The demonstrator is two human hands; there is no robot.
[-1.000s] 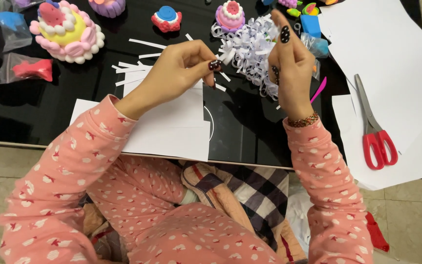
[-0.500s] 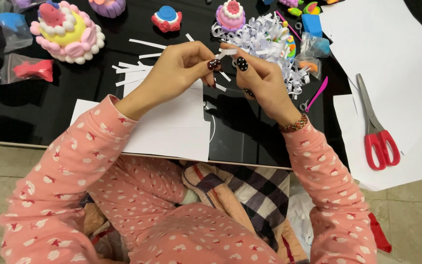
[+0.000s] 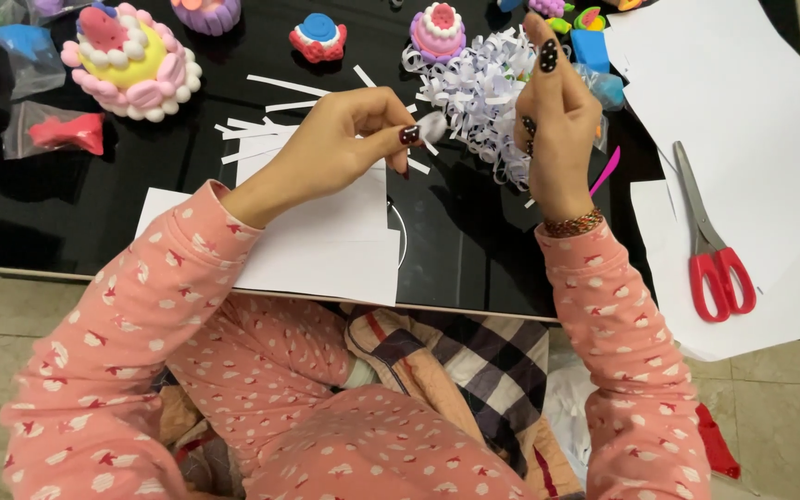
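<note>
paper curls pile (image 3: 479, 93) sits just beyond your pinch, between both hands, already thick with many finished curls. white sheets (image 3: 326, 241) lie under your left wrist, more sheets off to right with red scissors (image 3: 715, 259). cut strips (image 3: 261, 125) wait uncurled just left of pinch: several left to do. left hand (image 3: 344, 148) pinches small rolled strip (image 3: 431, 125) at fingertips. right hand (image 3: 557, 111) raised beside pile, loosely curled; cannot tell if it holds anything.

Your left hand (image 3: 349, 139) reaches in from the near left, thumb and fingertips pinched together; your right hand (image 3: 556, 120) stands upright, forefinger pointing far.
</note>
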